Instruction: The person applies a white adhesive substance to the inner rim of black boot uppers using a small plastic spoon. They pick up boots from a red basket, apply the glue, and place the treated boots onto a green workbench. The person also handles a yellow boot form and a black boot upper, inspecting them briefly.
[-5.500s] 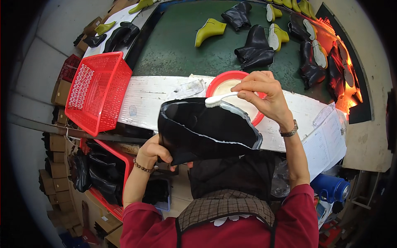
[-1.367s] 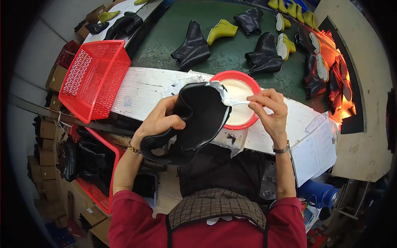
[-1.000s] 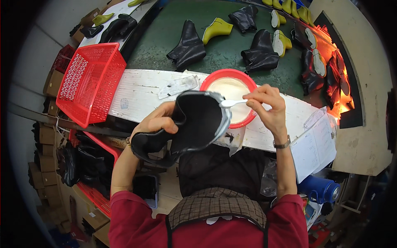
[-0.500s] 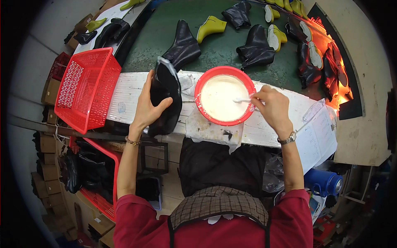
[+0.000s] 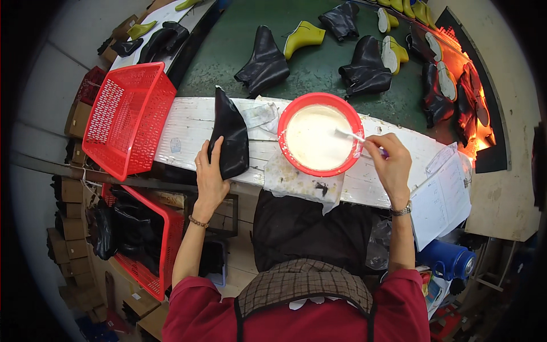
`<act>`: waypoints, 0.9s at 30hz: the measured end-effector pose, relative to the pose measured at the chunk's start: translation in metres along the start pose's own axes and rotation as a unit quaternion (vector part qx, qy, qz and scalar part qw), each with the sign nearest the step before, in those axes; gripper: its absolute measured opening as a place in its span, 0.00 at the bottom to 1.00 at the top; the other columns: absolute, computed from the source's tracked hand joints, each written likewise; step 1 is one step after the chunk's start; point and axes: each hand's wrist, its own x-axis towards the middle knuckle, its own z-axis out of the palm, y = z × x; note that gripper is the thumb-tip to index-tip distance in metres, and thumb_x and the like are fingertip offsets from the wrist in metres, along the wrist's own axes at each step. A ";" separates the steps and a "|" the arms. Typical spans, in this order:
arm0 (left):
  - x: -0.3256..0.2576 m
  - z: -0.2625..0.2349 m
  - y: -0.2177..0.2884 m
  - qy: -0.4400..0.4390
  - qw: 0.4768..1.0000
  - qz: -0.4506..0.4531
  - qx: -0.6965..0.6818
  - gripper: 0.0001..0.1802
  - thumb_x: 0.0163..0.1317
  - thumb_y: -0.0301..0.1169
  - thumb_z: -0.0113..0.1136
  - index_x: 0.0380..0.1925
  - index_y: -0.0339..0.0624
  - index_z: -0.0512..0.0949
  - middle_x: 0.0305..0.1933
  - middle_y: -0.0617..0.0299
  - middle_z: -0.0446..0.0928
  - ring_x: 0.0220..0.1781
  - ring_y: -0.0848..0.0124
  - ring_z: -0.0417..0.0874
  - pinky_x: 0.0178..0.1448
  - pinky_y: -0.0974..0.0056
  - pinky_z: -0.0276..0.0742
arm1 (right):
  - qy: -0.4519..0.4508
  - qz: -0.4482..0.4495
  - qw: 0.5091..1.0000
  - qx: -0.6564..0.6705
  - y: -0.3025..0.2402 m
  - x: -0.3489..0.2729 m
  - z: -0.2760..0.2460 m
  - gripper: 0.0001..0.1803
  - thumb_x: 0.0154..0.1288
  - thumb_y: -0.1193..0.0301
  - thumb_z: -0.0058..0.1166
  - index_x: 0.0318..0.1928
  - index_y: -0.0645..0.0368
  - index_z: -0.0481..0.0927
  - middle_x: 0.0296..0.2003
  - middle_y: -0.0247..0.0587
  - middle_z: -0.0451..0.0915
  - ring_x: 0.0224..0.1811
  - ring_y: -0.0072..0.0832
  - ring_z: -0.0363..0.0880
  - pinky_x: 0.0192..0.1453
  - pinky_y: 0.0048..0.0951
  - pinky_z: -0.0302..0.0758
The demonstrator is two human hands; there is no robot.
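Observation:
My left hand (image 5: pixel 211 174) grips the lower left edge of a black leather boot upper (image 5: pixel 232 139), its fingers bent over the edge. The piece rests on the white work board with its pointed end away from me. My right hand (image 5: pixel 390 162) pinches the handle of a small brush (image 5: pixel 354 135) at the bowl's right rim. The brush's pale head is over the creamy white liquid (image 5: pixel 316 139) in a round red bowl (image 5: pixel 289 164). Beneath the bowl lies a stained cloth (image 5: pixel 302 185).
An open red basket (image 5: pixel 126 125) stands at the left. Below it, another red basket (image 5: pixel 170 251) contains black boot pieces. Black boot uppers (image 5: pixel 263 62) and yellow lasts (image 5: pixel 303 37) lie on the green belt (image 5: pixel 211 57), near a glowing heater (image 5: pixel 484 137). Papers (image 5: pixel 441 196) and a blue flask (image 5: pixel 447 256) are at right.
My left hand has turned the boot upper over, so its smooth black outside shows instead of the pale-edged opening. The brush has moved toward the bowl's right rim.

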 end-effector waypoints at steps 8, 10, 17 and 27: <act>-0.002 -0.032 0.054 0.072 0.986 0.066 -0.136 0.53 0.45 0.10 0.61 0.76 0.40 0.61 0.74 0.38 0.59 0.75 0.39 0.63 0.77 0.47 0.61 | 0.005 -0.030 0.986 0.163 -0.033 -0.003 0.011 0.06 0.62 0.74 0.70 0.40 0.58 0.90 0.33 0.35 0.84 0.29 0.22 0.81 0.33 0.24 0.74; 0.001 -0.036 0.072 0.078 0.983 0.091 -0.142 0.51 0.46 0.11 0.62 0.76 0.39 0.62 0.75 0.37 0.59 0.75 0.39 0.63 0.77 0.47 0.61 | -0.033 -0.059 0.979 0.190 -0.053 -0.006 0.020 0.07 0.61 0.74 0.71 0.40 0.58 0.90 0.33 0.34 0.85 0.29 0.21 0.80 0.32 0.23 0.74; -0.008 -0.042 0.081 0.081 0.963 0.195 -0.166 0.47 0.51 0.25 0.74 0.73 0.35 0.64 0.75 0.35 0.62 0.73 0.39 0.67 0.75 0.45 0.65 | -0.032 -0.090 0.976 0.194 -0.042 0.010 0.021 0.06 0.60 0.73 0.72 0.38 0.58 0.90 0.31 0.34 0.84 0.27 0.19 0.78 0.29 0.22 0.72; 0.005 -0.038 0.085 0.128 0.948 0.215 -0.199 0.43 0.55 0.25 0.72 0.71 0.31 0.65 0.73 0.35 0.65 0.72 0.39 0.70 0.75 0.45 0.65 | 0.073 -0.146 0.967 0.197 -0.043 0.037 0.025 0.09 0.59 0.76 0.73 0.41 0.60 0.90 0.36 0.37 0.82 0.33 0.22 0.79 0.36 0.25 0.75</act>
